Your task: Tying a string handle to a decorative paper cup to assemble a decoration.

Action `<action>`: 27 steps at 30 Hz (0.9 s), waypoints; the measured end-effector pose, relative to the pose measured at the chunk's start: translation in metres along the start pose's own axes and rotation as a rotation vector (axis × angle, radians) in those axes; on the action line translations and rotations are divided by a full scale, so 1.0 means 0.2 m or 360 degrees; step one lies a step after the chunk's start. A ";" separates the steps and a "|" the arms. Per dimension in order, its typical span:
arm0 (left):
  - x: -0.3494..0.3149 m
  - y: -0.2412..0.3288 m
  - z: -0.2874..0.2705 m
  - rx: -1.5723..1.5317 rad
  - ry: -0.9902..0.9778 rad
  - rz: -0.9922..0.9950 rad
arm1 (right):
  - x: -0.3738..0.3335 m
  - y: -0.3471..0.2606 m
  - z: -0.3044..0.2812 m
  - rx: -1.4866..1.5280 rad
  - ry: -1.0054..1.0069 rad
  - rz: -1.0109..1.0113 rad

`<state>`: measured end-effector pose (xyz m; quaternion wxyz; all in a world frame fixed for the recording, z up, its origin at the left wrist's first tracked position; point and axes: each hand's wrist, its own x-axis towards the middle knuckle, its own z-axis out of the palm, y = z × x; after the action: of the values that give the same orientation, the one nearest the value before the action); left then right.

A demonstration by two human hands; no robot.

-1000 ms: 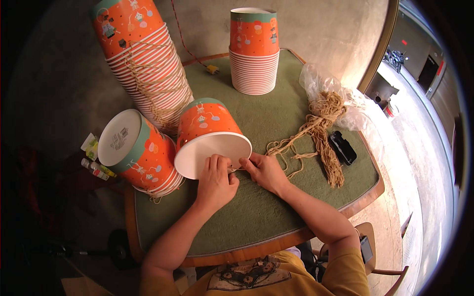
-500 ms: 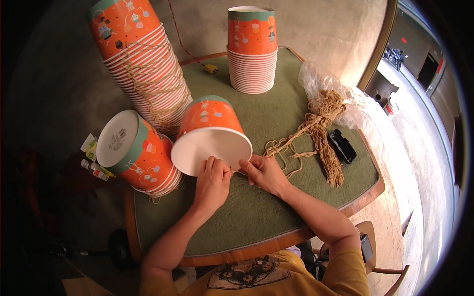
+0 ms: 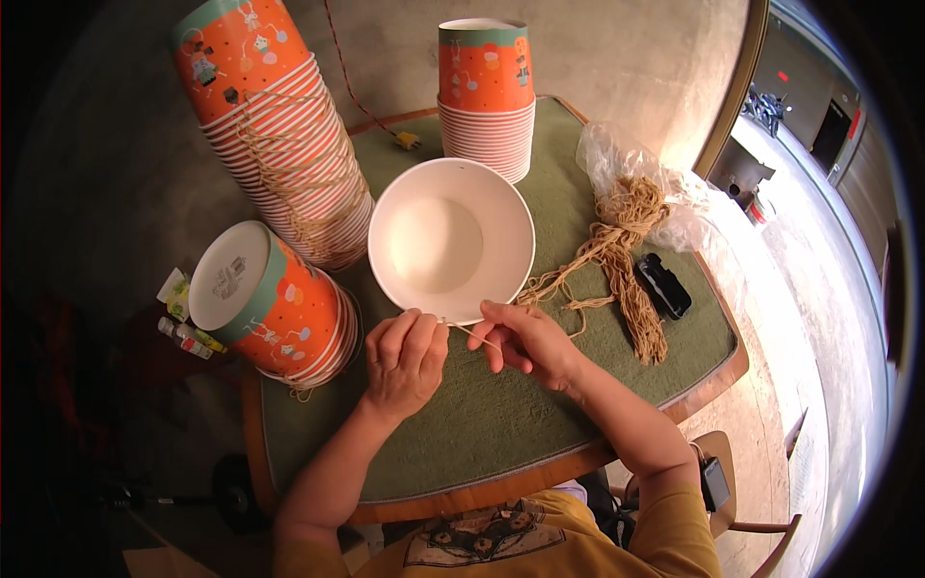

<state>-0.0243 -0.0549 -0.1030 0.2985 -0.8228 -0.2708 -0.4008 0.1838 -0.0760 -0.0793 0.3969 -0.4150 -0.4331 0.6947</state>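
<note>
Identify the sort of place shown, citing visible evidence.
Probably a small handicraft workspace: stacked paper buckets, a hank of tan twine, and an open paper bucket with cord at its rim.

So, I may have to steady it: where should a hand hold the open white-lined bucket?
Probably the right side of its rim, approached from the right: the bucket opens up toward the camera, leaving that edge exposed. The twine-wrapped stack crowds the left, while the left hand and string occupy the near edge.
</note>
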 end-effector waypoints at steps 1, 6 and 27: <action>-0.01 -0.01 0.01 0.0001 0.0002 0.0001 | -0.01 -0.01 0.01 0.0061 -0.0040 0.0043; 0.01 -0.07 0.04 -0.0098 0.0306 0.0102 | -0.02 -0.01 0.02 0.0400 -0.0331 0.0214; 0.04 -0.17 0.07 -0.0252 0.0313 -0.0292 | 0.18 -0.23 0.06 0.0400 -0.0420 0.0371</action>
<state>-0.0353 -0.0206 -0.0939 0.2198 -0.7725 -0.2817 -0.5250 0.1686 -0.0313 -0.0409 0.3023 -0.3151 -0.3403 0.8327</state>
